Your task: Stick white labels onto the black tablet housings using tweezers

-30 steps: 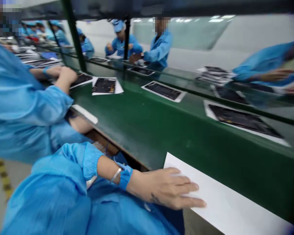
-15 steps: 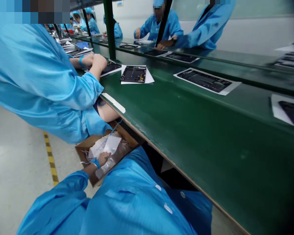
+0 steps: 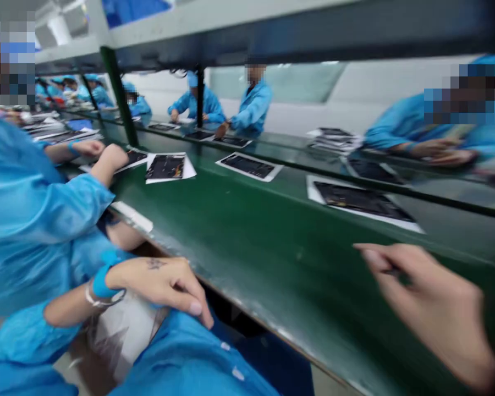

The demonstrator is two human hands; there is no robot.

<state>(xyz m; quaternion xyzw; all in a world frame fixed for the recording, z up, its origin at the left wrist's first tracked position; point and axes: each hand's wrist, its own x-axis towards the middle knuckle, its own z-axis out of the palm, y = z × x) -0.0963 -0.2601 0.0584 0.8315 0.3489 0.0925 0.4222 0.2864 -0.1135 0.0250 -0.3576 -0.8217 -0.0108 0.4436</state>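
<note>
My left hand (image 3: 160,283), with a blue wristband (image 3: 103,281) above it, hangs by the near table edge, over my lap. Its fingers droop loosely, the thumb a little apart, and nothing shows in them. Over the green work surface (image 3: 247,236) is my right hand (image 3: 433,313), blurred. Its thumb and forefinger are pressed together at the tips with nothing visible between them. Nearest to it lies a dark flat device panel (image 3: 361,203) on a white sheet. Farther left another dark panel (image 3: 249,166) rests on its own sheet.
A co-worker's sleeve (image 3: 37,187) takes up the left side, with that person's hands by a panel (image 3: 165,166). Below the table edge is a box with crumpled clear plastic (image 3: 124,330). A shelf beam (image 3: 272,47) crosses overhead. Other people sit across the line.
My left hand has come up out of the box to the table edge, leaving the white sheet it touched. My right hand has come into view. The view has swung up and right.
</note>
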